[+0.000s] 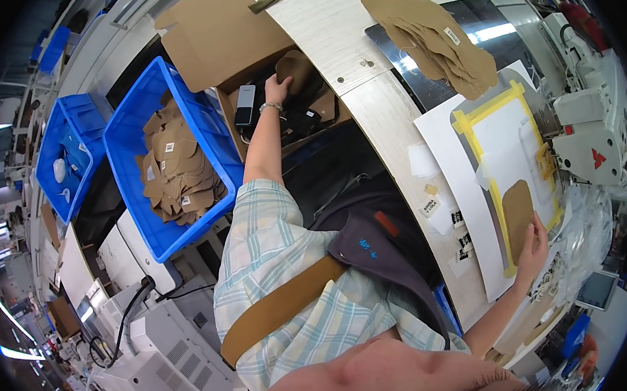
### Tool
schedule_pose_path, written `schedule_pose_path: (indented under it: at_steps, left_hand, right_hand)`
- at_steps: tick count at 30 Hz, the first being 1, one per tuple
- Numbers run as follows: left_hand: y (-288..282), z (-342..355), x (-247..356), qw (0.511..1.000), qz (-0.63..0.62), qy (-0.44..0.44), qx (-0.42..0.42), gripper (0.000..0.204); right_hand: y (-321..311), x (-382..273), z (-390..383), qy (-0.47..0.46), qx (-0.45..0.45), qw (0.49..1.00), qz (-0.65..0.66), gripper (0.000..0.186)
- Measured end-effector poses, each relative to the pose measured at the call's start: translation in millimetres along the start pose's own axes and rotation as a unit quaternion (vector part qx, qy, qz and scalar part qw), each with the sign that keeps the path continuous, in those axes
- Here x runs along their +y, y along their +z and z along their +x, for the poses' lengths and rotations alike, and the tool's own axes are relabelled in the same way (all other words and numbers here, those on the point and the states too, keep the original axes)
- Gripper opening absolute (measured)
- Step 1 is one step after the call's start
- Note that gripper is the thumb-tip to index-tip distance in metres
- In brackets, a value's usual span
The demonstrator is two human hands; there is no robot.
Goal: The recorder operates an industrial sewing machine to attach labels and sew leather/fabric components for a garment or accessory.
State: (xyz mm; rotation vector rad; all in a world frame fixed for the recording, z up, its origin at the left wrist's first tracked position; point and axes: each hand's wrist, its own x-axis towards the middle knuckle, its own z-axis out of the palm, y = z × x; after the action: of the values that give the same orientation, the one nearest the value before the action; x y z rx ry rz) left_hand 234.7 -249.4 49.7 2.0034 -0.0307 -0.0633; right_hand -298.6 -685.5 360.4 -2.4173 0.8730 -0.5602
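Observation:
My left hand [277, 90] reaches into an open cardboard box [225, 106] and grips a rounded brown cut piece [293, 67]. Beside that hand in the box lie a dark handheld device with a grey top [245, 105] and some black items [305, 122]. Over on the right, my right hand [535, 247] holds the edge of a long brown cut piece [518, 213], its fingers along the side. That piece overlaps a white sheet framed with yellow tape [503, 129]. Part of the right thumb is hard to make out.
A blue bin [168, 247] heaped with brown cut pieces [174, 160] stands left of the box, with a smaller blue bin [52, 184] beyond. More brown pieces [430, 36] are stacked on the white table [378, 98]. A white sewing machine [586, 142] stands at the far right.

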Motion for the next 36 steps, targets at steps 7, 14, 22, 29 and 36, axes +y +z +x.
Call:
schedule_pose_path:
  at_steps: [7,14,22,29,36]
  left_hand:
    - [-48,-9,72,0.985,-0.149,0.091,0.011,0.027]
    - [-99,-63,189,0.942,-0.310,0.114,-0.062,0.024]
    - [-118,-146,247,0.856,-0.480,0.103,-0.164,0.028]
    - [-89,-209,302,0.894,-0.395,0.100,-0.185,0.036]
    - [-25,-290,374,0.787,0.047,0.550,-0.274,0.043]
  right_hand:
    - [37,-74,-13,-0.046,-0.131,0.988,0.059,0.029]
    - [97,-177,-17,-0.155,-0.447,0.853,0.219,0.038]
    - [138,-220,-25,-0.130,-0.476,0.777,0.391,0.051]
    - [138,-220,-34,-0.016,-0.453,0.709,0.540,0.059]
    - [121,-182,-46,0.130,-0.413,0.506,0.746,0.076]
